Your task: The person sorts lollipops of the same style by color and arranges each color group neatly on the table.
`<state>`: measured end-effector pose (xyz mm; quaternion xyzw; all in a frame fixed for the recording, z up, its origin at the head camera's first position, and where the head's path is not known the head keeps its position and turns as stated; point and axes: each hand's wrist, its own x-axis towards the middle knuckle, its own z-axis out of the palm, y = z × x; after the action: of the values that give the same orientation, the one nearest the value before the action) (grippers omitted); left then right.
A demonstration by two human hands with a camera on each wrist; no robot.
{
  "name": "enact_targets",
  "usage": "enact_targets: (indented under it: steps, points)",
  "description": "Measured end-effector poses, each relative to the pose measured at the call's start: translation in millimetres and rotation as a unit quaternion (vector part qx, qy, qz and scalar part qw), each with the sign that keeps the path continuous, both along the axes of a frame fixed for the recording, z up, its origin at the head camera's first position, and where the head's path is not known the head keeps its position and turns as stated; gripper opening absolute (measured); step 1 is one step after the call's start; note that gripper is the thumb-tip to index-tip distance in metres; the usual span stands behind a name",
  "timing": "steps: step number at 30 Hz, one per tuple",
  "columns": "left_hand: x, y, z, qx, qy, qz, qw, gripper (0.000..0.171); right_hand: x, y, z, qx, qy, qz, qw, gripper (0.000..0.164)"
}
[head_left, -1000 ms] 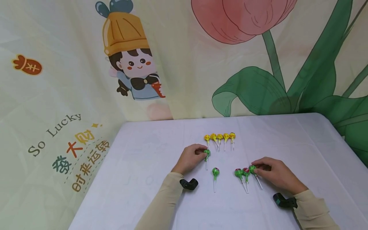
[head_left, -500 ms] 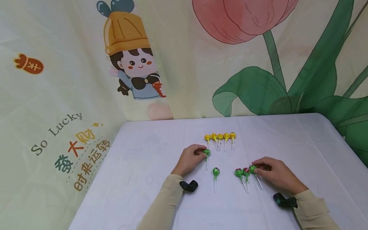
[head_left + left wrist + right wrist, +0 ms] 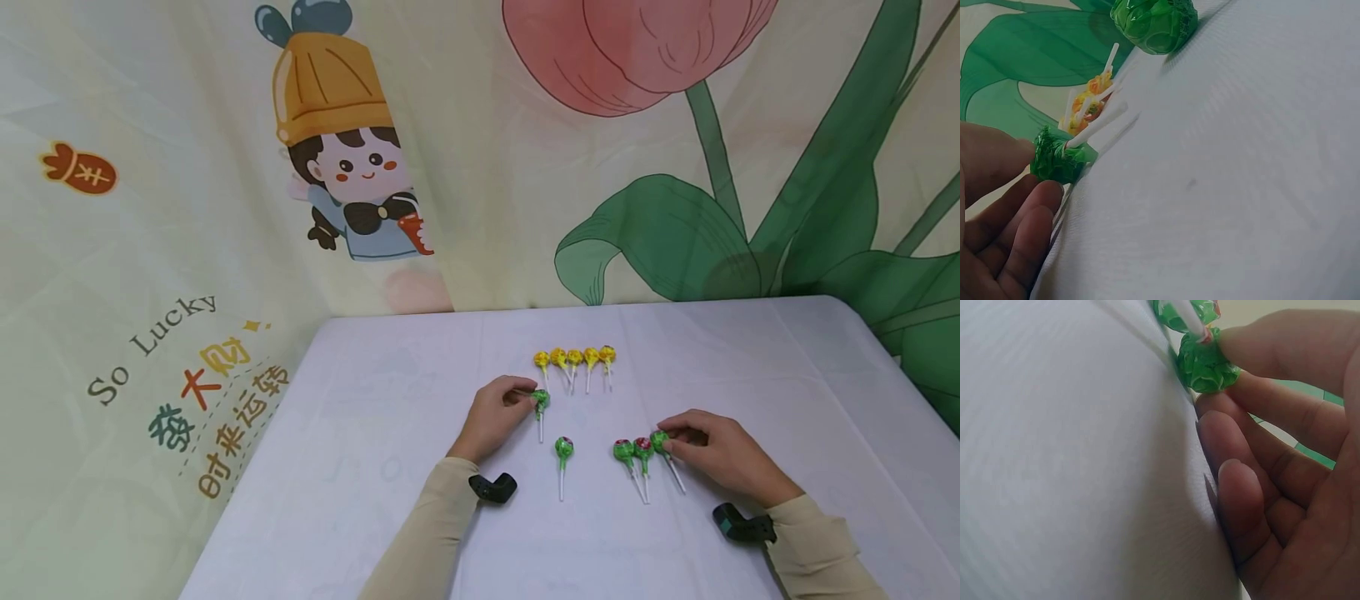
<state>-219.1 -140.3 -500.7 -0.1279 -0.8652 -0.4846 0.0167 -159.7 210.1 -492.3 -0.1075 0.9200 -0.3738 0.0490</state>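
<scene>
My left hand point(image 3: 495, 417) pinches the head of a green-wrapped lollipop point(image 3: 540, 400), its white stick pointing toward me. In the left wrist view, thumb and fingertips touch that lollipop's wrapper point(image 3: 1057, 156). On the right, my right hand point(image 3: 723, 454) holds another green lollipop point(image 3: 659, 440) by its head, between thumb and forefinger in the right wrist view. Two more green lollipops point(image 3: 623, 452) lie just left of it, close together. A single green lollipop point(image 3: 563, 450) lies between the hands, nearer the left one. Behind them, several yellow lollipops point(image 3: 574, 358) form a row.
A white cloth covers the table point(image 3: 360, 392), whose far edge meets a printed backdrop point(image 3: 480, 208) with a cartoon child, a flower and leaves. Black wrist cameras point(image 3: 492, 487) sit on both forearms, low over the cloth.
Both hands keep their hold on the same two green lollipops with almost no movement. The view shifts very slightly; the other lollipops stay in place.
</scene>
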Motion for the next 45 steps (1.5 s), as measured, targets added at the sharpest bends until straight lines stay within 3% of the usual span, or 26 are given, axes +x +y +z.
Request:
enact_targets:
  steps: [11,25,32,45]
  points:
    - [2.2,-4,-3.1,0.047,-0.022,0.027,0.9983,0.024,0.6,1,-0.9,-0.001,0.003,0.011,1.0,0.027]
    - [18.1,-3,-0.6,0.07,-0.032,0.037,0.9963,0.023,0.0,3,-0.4,-0.002,0.01,0.029,1.0,0.031]
    - [29.7,-4,0.1,0.061,-0.039,0.041,0.9965,0.02,-0.4,3,-0.9,-0.003,0.012,0.035,0.999,0.029]
    - [45.2,1,0.8,0.045,-0.02,0.033,0.9983,0.019,-0.1,2,-1.3,-0.01,0.011,0.026,1.0,0.022]
